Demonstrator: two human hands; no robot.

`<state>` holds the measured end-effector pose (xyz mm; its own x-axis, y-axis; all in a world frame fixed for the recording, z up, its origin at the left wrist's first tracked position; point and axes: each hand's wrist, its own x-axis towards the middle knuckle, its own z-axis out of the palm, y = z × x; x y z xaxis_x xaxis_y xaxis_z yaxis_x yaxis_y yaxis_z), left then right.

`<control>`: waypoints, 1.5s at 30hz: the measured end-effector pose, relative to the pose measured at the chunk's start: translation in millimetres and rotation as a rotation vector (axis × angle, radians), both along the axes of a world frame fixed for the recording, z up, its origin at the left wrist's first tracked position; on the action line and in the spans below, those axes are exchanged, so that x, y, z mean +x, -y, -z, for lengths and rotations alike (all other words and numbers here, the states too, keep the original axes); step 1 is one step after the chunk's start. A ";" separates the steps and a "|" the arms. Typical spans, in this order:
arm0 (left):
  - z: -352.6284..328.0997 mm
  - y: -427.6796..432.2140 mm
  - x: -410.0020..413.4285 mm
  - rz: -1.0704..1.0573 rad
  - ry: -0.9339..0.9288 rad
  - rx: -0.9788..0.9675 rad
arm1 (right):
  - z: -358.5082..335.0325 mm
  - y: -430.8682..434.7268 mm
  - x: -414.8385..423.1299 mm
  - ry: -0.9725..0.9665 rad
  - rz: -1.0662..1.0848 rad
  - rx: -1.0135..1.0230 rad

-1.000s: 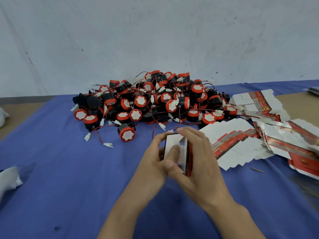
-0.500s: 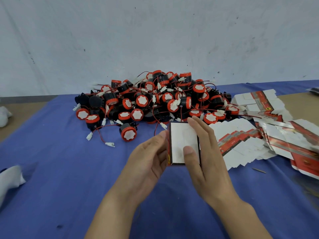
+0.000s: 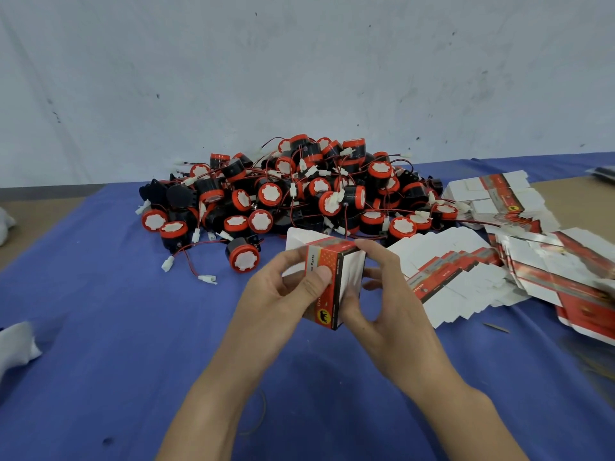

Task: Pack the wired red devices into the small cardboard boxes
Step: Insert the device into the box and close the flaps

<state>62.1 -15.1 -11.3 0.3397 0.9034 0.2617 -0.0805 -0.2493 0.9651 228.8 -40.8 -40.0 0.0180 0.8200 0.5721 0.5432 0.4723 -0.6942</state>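
Both hands grip one small cardboard box [image 3: 327, 281] above the blue cloth [image 3: 100, 327]: left hand [image 3: 283, 296] pinches its red face, right hand [image 3: 382, 294] clasps the white side. The pile of wired red devices [image 3: 299, 191] lies just beyond.

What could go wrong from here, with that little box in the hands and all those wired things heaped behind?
The small box, pinched between the left hand and right hand, has a white flap sticking out; squeezing could crease it. The red devices lie heaped with wires tangled, so lifting one may drag others.
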 end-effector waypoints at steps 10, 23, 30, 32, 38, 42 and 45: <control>-3.3 -0.1 -1.4 -0.036 0.015 -0.039 | -0.4 1.0 -7.5 -0.296 -0.202 -0.064; 5.9 -0.3 -0.1 -0.203 -0.349 0.273 | -1.5 -3.0 -12.4 -0.429 -0.148 -0.124; 26.3 0.9 11.1 -0.088 -0.842 0.664 | 10.7 -11.0 -0.2 -0.388 -0.171 -0.304; 30.4 -1.5 12.1 -0.108 -0.865 0.699 | 15.7 -15.2 2.4 -0.357 -0.180 -0.343; 24.1 0.6 10.5 -0.325 -0.631 0.739 | 16.7 -22.4 18.4 -0.328 -0.055 -0.334; 20.6 -16.1 -10.3 -0.598 -0.431 0.498 | 18.2 -23.2 27.1 -0.326 -0.030 -0.412; 25.0 -48.3 -33.6 -0.735 -0.563 0.337 | 16.5 -25.9 30.9 -0.311 0.015 -0.432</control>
<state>28.6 33.2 -36.2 -0.1222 0.8474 0.5167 0.6542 -0.3227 0.6840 259.7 -14.9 -56.5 0.1464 0.9781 0.1476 0.2851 0.1012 -0.9531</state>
